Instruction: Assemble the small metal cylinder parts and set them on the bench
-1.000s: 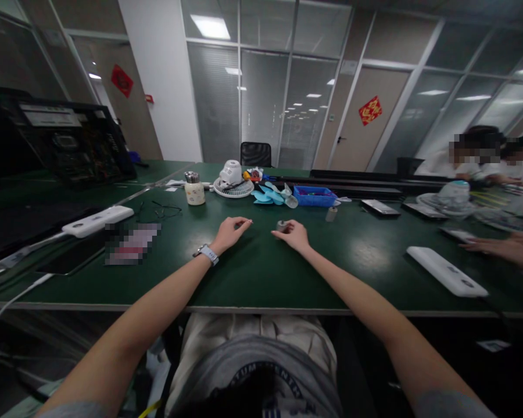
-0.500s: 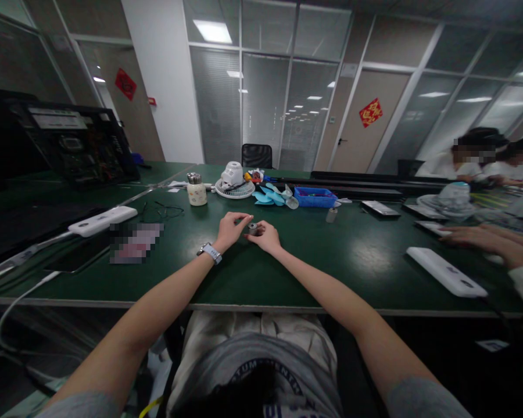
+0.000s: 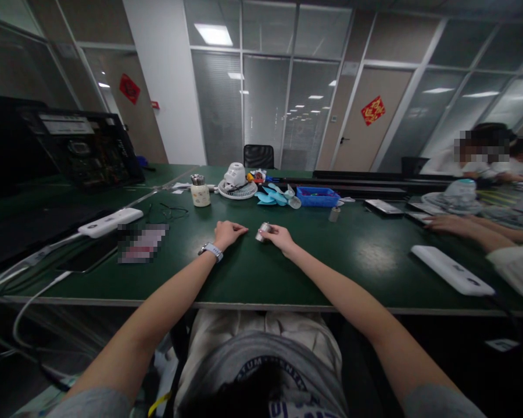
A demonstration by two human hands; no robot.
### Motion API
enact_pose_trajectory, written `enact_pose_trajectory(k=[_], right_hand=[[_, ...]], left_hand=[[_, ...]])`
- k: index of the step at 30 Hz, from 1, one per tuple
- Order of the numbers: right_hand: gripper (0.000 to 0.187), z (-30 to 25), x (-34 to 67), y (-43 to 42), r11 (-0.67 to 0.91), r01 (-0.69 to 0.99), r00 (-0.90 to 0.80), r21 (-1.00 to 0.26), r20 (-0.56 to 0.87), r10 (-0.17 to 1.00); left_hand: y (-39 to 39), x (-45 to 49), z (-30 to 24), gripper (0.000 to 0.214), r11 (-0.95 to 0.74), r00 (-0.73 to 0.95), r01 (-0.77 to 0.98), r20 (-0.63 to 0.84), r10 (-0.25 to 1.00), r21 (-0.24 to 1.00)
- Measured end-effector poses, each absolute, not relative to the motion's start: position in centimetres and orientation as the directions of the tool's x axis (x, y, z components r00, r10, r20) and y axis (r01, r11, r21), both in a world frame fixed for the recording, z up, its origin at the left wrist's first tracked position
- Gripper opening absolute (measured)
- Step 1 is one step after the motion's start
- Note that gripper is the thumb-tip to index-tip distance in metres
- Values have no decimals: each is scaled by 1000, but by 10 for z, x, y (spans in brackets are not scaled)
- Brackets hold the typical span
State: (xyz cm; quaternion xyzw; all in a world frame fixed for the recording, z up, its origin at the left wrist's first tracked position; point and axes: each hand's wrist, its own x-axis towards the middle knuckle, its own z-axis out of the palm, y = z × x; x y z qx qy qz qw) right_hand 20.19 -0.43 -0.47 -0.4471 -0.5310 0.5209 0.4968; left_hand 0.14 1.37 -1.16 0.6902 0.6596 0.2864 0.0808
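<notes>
Pinching a small silver cylinder [image 3: 262, 231] in right hand [image 3: 278, 237] fingertips, just above green table [image 3: 331, 255], near middle; left hand [image 3: 226, 233] beside it, loosely curled, holding nothing, resting on table; white bottle [image 3: 200, 191] further back

Clearance: near table [image 3: 261, 276] bare; far side and flanks obstructed.
A metal piece [image 3: 262, 231] in the right hand [image 3: 279, 236] sits in the gap to the left hand [image 3: 228, 233]. Beyond stand a jar [image 3: 200, 193], fan [image 3: 237, 184] and blue tray [image 3: 317, 197]. The left power strip [image 3: 110, 222] and right power strip [image 3: 452, 277] flank, and a co-worker's arm [image 3: 462, 227] lies right.
</notes>
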Motion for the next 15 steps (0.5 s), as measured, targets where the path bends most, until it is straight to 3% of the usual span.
enact_pose_trajectory(k=[3, 6, 11, 15], right_hand=[[1, 5, 204, -3, -124, -306, -119, -944, -91, 989], [14, 12, 209, -5, -254, -451, -189, -855, -186, 964], [23, 16, 214, -11, -330, -477, -250, -814, -235, 939], [13, 15, 213, -11, -299, -421, -245, -856, -210, 946]], left_hand=[[14, 3, -12, 38, -112, -51, 866, 309, 950, 487], [16, 5, -12, 41, -106, -78, 873, 351, 933, 475], [16, 6, -12, 38, -115, -115, 859, 407, 906, 499], [14, 7, -10, 35, -142, -127, 822, 420, 899, 552]])
